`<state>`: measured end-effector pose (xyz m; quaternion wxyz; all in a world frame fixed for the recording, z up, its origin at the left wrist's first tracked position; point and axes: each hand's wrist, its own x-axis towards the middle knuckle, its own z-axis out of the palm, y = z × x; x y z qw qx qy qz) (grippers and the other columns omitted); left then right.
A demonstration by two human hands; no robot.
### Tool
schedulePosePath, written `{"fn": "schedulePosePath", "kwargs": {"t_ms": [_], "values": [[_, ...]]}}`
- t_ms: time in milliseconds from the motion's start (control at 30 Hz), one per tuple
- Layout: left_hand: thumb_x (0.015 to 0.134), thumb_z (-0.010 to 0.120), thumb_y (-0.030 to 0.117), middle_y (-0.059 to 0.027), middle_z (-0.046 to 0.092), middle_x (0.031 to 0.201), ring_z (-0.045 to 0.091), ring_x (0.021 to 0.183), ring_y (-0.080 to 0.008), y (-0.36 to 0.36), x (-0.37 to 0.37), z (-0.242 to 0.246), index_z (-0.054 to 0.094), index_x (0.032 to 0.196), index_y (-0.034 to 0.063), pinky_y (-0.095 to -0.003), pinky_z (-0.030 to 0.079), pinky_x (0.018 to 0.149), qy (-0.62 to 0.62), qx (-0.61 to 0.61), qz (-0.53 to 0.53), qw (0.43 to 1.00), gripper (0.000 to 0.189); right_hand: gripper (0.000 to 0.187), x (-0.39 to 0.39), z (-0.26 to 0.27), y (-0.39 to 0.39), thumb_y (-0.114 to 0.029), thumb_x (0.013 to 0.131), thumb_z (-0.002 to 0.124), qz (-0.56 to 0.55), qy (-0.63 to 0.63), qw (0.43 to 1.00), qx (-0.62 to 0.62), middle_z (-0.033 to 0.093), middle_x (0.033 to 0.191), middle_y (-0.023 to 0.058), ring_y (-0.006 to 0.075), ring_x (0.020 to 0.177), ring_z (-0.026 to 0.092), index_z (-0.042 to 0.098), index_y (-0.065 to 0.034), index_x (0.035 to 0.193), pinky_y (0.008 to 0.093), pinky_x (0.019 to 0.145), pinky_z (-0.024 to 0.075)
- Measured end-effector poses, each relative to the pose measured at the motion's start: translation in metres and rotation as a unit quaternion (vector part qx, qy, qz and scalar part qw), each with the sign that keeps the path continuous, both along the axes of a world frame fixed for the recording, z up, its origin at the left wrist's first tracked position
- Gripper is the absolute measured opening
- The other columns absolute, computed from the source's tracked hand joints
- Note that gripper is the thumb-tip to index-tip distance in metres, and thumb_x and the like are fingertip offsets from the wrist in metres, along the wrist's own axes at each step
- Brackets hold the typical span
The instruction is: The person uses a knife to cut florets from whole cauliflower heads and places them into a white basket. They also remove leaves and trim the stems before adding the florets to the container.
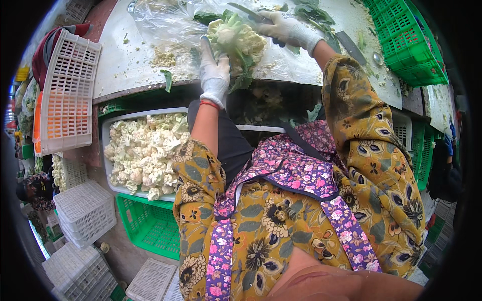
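Both hands wear white knit gloves with dark fingertips. My left hand (215, 71) is against the lower left side of a cauliflower head (235, 39), its fingers on the curds; the head has green leaves around it. My right hand (286, 30) is shut on a knife (245, 11), whose blade points up and left beyond the cauliflower. Clear plastic film (162, 22) lies crumpled left of the head. A second broad blade (351, 47) rests on the white table (124, 71) to the right, beside cut leaves (314, 15). Cauliflower florets (147, 150) fill a white tub (106, 169) at my left.
A green crate (406, 41) stands on the table at the right, a white crate (71, 90) at the left edge. Below the tub is a green crate (150, 229). Stacked white crates (86, 210) stand on the floor at left. Other people are at both far sides.
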<state>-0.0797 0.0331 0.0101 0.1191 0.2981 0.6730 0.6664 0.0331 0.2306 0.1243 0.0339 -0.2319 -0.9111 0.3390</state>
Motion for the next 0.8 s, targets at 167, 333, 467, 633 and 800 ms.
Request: {"fn": "schedulePosePath", "kwargs": {"t_ms": [167, 333, 467, 633, 800], "values": [[0.089, 0.066, 0.009, -0.0216, 0.023, 0.163, 0.023, 0.151, -0.0303, -0.014, 0.022, 0.018, 0.016, 0.158, -0.0003, -0.0362, 0.021, 0.121, 0.052, -0.020, 0.010, 0.998, 0.086, 0.043, 0.028, -0.040, -0.047, -0.034, 0.092, 0.068, -0.051, 0.008, 0.982, -0.181, 0.065, 0.080, 0.0011, 0.0079, 0.063, 0.056, 0.065, -0.0046, 0.123, 0.0267, 0.056, 0.0466], [0.080, 0.078, 0.024, -0.0245, 0.020, 0.162, 0.020, 0.150, -0.0369, -0.033, 0.052, -0.013, 0.016, 0.157, -0.0012, -0.0400, 0.015, 0.123, 0.159, -0.079, 0.090, 0.980, 0.102, 0.035, 0.066, -0.061, -0.082, -0.029, 0.093, 0.067, -0.053, 0.164, 0.974, -0.146, 0.068, 0.087, 0.0082, 0.0159, 0.073, 0.061, 0.064, -0.0043, 0.118, 0.0313, 0.067, 0.0492], [0.083, 0.078, 0.018, -0.0232, 0.017, 0.163, 0.018, 0.151, -0.0321, -0.042, 0.077, -0.022, 0.009, 0.158, 0.0002, -0.0375, 0.013, 0.123, 0.026, -0.020, 0.094, 0.995, 0.104, 0.028, 0.090, -0.055, -0.063, -0.022, 0.095, 0.062, 0.140, 0.174, 0.963, 0.151, 0.068, 0.095, 0.0187, 0.0339, 0.083, 0.068, 0.061, -0.0084, 0.120, 0.0419, 0.071, 0.0526], [0.086, 0.077, 0.015, -0.0210, 0.015, 0.164, 0.017, 0.151, -0.0256, -0.034, 0.095, -0.001, 0.002, 0.159, 0.0021, -0.0333, 0.014, 0.121, -0.142, 0.051, 0.073, 0.986, 0.106, 0.026, 0.061, -0.029, -0.057, -0.025, 0.097, 0.055, 0.174, -0.068, 0.941, 0.284, 0.069, 0.095, 0.0202, 0.0390, 0.087, 0.067, 0.056, -0.0096, 0.119, 0.0496, 0.072, 0.0532], [0.083, 0.078, 0.003, -0.0138, 0.041, 0.146, 0.049, 0.121, -0.0210, -0.010, 0.085, -0.029, 0.007, 0.161, 0.0126, -0.0338, 0.042, 0.104, -0.235, 0.146, 0.104, 0.955, 0.106, 0.024, 0.035, -0.027, -0.046, -0.026, 0.097, 0.053, 0.215, -0.099, 0.919, 0.316, 0.068, 0.090, 0.0212, 0.0403, 0.085, 0.067, 0.056, -0.0073, 0.112, 0.0506, 0.073, 0.0535]]}}
